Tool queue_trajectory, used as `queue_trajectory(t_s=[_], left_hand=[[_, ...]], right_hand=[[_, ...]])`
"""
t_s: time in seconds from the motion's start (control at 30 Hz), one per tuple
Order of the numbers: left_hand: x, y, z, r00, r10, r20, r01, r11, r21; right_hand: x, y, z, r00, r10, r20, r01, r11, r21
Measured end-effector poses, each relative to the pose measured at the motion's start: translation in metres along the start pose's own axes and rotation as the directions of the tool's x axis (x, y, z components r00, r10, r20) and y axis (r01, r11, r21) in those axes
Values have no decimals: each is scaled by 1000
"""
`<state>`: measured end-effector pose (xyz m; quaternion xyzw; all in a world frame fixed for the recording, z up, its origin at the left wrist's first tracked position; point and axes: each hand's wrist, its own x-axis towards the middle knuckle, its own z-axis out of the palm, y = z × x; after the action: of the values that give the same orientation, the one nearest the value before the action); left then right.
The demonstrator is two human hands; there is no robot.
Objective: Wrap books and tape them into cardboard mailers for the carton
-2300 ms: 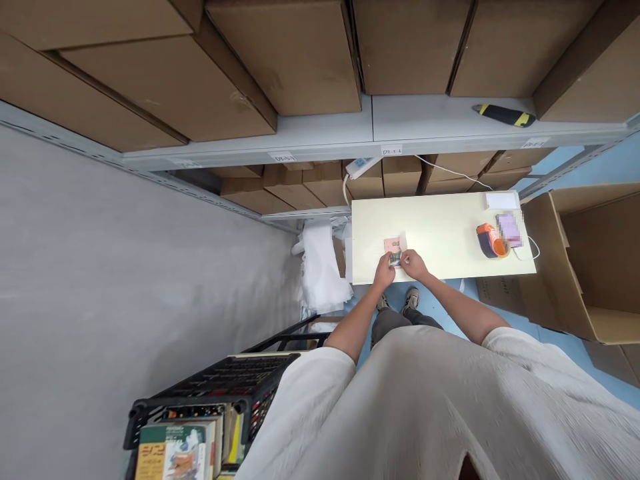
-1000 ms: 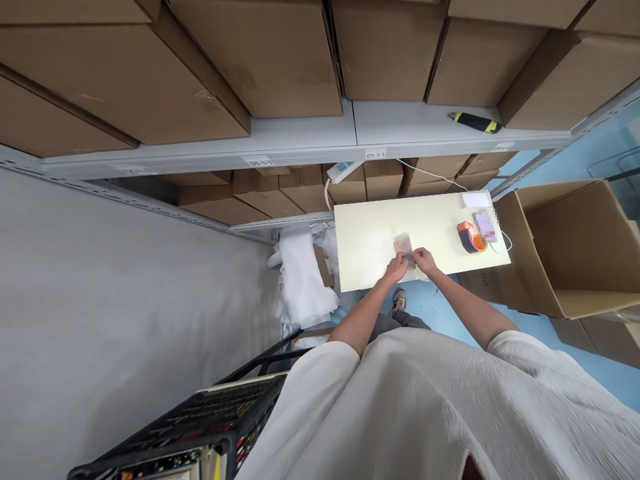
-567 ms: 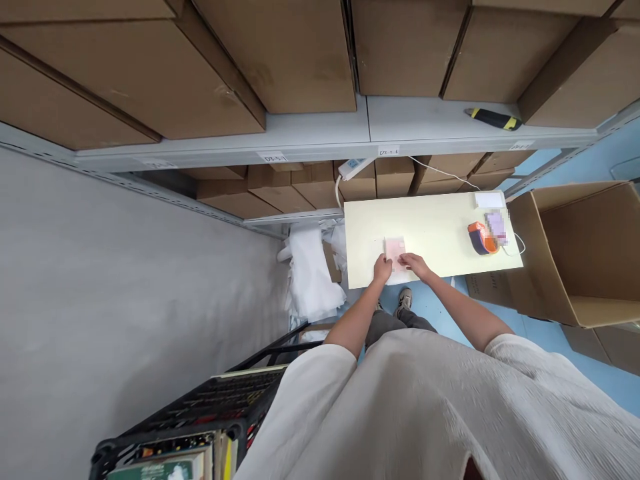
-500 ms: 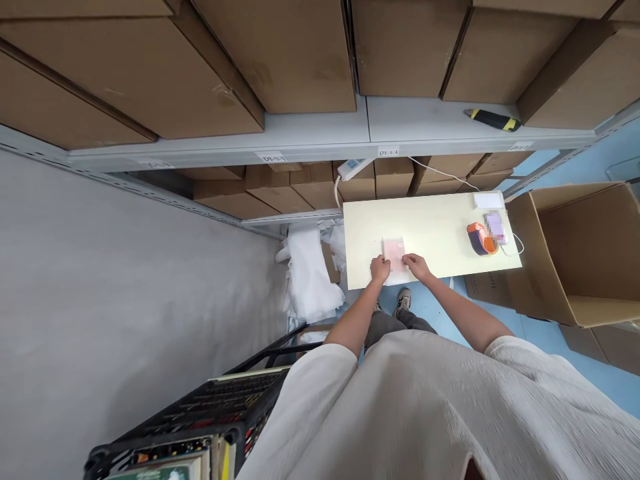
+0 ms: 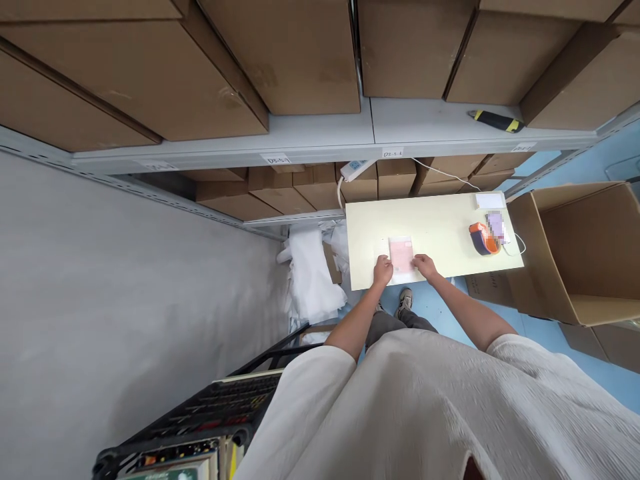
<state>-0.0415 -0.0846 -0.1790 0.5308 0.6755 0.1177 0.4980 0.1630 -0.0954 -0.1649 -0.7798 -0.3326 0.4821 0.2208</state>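
Observation:
A flat pink book (image 5: 401, 255) with a pale border, perhaps a clear sleeve, lies near the front edge of the cream tabletop (image 5: 440, 220). My left hand (image 5: 383, 271) is closed at its left edge, thumb and fingers pinched together there. On the opposite side, my right hand (image 5: 425, 267) pinches the right edge low down. Whether the book is slightly lifted I cannot tell.
An orange and purple tape roll (image 5: 484, 240), a blurred purple item (image 5: 496, 225) and a white box (image 5: 490, 201) sit at the right end. Beside the table stands an open carton (image 5: 585, 253). White wrapping (image 5: 315, 273) lies left; a black crate (image 5: 200, 413) holds books. Boxes fill the shelf (image 5: 320, 130).
The right hand has shifted slightly right and now sits at the book's edge, leaving more of the pink cover showing. The left hand stays at the left edge.

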Motion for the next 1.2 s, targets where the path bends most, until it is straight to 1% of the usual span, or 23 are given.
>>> queue_trajectory(t_s=[0.07,0.13,0.17,0.23,0.3,0.33,0.37,0.43,0.5,0.57,0.67,0.8,0.97,1.1,1.2], left_hand=[[2,2,2,999,-11,50,18,988,-151],[5,6,5,995,10,102,21,957,-291],[7,8,7,992,30,122,14,940,-342],[9,10,10,988,56,143,12,901,-434],[9,9,10,992,53,115,10,871,-492],[9,8,9,996,46,82,2,862,-507],[9,7,7,998,34,43,-6,856,-517],[8,3,0,1000,2,-22,-13,839,-544],[7,-1,-10,998,-32,-53,-5,810,-587],[5,-6,-20,996,-54,-67,2,788,-616],[2,-13,-31,992,-84,-89,17,812,-583],[2,-23,-40,984,-141,-107,78,889,-452],[7,-30,-43,979,-198,-43,174,929,-326],[7,-32,-45,985,-161,-63,139,955,-263],[4,-34,-46,991,-133,-24,123,960,-252]], right_hand=[[3,-1,-3,1000,26,-2,-26,1000,1],[5,-4,-8,999,37,6,-37,999,3],[6,-5,-10,1000,31,-2,-31,1000,3],[6,-10,-14,999,1,-54,-1,1000,4],[4,-17,-15,993,-36,-110,38,999,16],[3,-21,-13,992,-52,-113,56,998,33],[1,-24,-10,993,-66,-95,72,996,58],[-2,-31,-1,995,-94,-19,96,988,123],[-5,-34,11,991,-119,56,108,979,175],[-5,-34,22,989,-123,83,107,979,174],[-1,-28,36,994,-92,62,88,994,67],[8,-19,45,998,-55,36,58,994,-91],[13,-17,51,998,-55,13,57,979,-194],[13,-21,56,998,-57,0,55,968,-244],[11,-26,60,998,-51,-26,42,962,-270]])
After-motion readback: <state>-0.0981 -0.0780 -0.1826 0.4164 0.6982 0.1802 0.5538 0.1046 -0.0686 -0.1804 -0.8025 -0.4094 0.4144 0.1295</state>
